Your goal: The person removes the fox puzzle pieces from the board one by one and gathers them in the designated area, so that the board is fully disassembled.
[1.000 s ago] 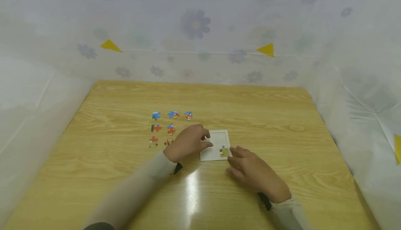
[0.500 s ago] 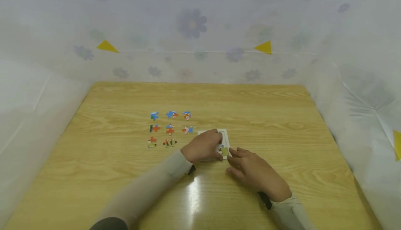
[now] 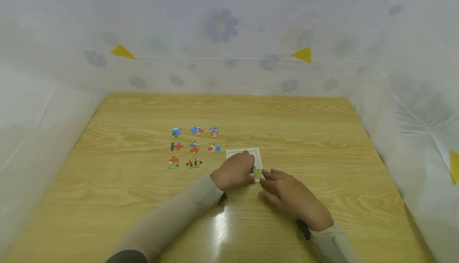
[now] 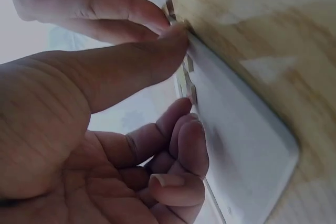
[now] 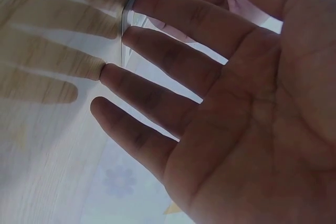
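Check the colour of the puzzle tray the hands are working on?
White puzzle tray, with a thin darker inner outline; clearest in the head view.

From head height we look forward and down across the table (image 3: 322, 143); our two wrist views sit close under each palm, both sharing the white tray (image 4: 247, 145) with the head view

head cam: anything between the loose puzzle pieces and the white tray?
Only bare table. In the head view a thin strip of wood separates the nearest loose piece from the white tray. The left hand rests on the tray, not in that gap.
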Action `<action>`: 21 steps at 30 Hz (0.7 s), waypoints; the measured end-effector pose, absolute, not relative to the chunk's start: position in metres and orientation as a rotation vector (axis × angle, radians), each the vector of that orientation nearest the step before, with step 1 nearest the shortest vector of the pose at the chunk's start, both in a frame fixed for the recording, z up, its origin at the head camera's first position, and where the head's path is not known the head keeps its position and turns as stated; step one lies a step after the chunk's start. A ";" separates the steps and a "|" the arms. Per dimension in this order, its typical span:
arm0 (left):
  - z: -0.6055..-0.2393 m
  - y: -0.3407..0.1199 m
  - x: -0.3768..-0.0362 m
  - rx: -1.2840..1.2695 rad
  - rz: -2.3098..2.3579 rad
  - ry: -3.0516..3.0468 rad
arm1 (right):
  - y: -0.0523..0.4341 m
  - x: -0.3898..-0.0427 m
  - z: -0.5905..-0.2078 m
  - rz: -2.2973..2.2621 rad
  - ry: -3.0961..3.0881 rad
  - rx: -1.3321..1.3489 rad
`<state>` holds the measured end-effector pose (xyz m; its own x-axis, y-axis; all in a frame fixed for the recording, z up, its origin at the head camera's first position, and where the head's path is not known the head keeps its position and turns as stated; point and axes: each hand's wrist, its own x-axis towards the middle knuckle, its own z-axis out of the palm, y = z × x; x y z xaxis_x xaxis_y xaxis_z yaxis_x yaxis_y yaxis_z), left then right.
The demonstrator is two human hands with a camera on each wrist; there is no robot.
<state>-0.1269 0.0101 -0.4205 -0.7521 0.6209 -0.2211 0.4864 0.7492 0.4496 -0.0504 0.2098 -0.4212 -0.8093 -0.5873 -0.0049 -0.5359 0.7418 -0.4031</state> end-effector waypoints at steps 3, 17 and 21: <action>-0.421 0.010 -0.125 0.855 0.520 2.596 | 0.210 -0.050 -0.421 -0.586 2.806 -0.912; -0.423 0.009 -0.122 0.842 0.672 2.563 | 0.210 -0.052 -0.420 -0.574 2.803 -0.908; -0.425 0.008 -0.126 0.833 0.787 2.552 | 0.211 -0.052 -0.422 -0.578 2.805 -0.913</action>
<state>-0.1263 0.0080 -0.4253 -0.7694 0.6220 -0.1454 0.4322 0.6744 0.5986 -0.0516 0.2108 -0.4216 -0.8070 -0.5905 -0.0099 -0.5384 0.7425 -0.3986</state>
